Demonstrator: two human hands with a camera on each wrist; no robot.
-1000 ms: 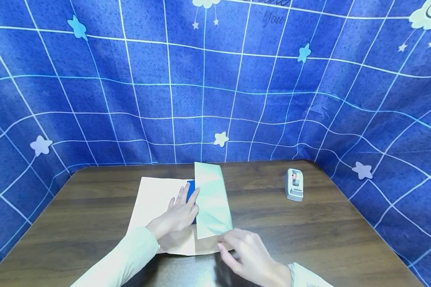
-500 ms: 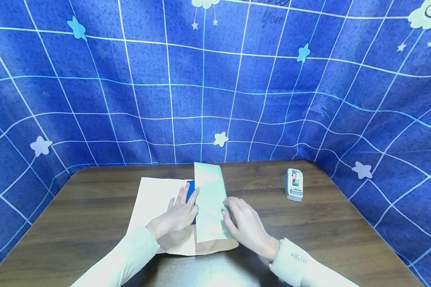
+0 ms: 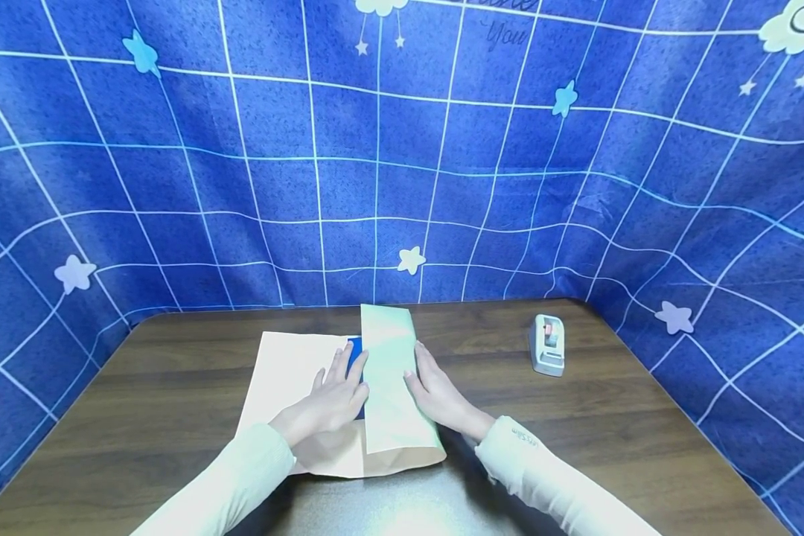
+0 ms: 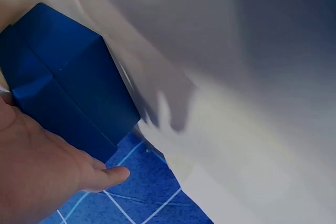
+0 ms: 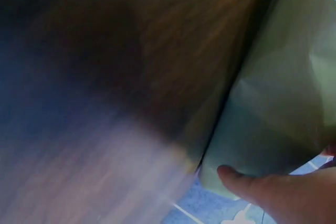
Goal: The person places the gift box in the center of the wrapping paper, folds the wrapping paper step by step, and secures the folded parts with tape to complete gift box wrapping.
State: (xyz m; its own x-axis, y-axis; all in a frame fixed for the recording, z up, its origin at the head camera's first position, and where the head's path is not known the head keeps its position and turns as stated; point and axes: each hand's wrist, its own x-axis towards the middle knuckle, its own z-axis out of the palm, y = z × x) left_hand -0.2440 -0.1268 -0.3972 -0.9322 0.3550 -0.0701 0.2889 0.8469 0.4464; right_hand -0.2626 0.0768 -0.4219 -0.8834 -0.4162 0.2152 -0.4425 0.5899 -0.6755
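A blue box (image 4: 79,90) lies on a sheet of wrapping paper (image 3: 391,394), pale green outside and cream inside. The paper's right part is folded up over the box, while its cream inner side (image 3: 284,365) spreads out to the left. My left hand (image 3: 328,402), fingers straight and spread, rests on the box top beside the folded paper's edge. At the fold's right side, my right hand (image 3: 442,394) lays its extended fingers along the paper. Its thumb (image 5: 241,182) touches the green surface in the right wrist view. Much of the box is hidden under the paper and left hand.
A white tape dispenser (image 3: 548,346) stands on the wooden table (image 3: 482,350) at the back right. Behind the table hangs a blue curtain (image 3: 348,186) with a grid and stars. The paper's near end (image 3: 402,461) bulges open toward me.
My right hand has moved from the paper's near right corner up and away from me along the fold's right side. The left hand has stayed in place on the box.
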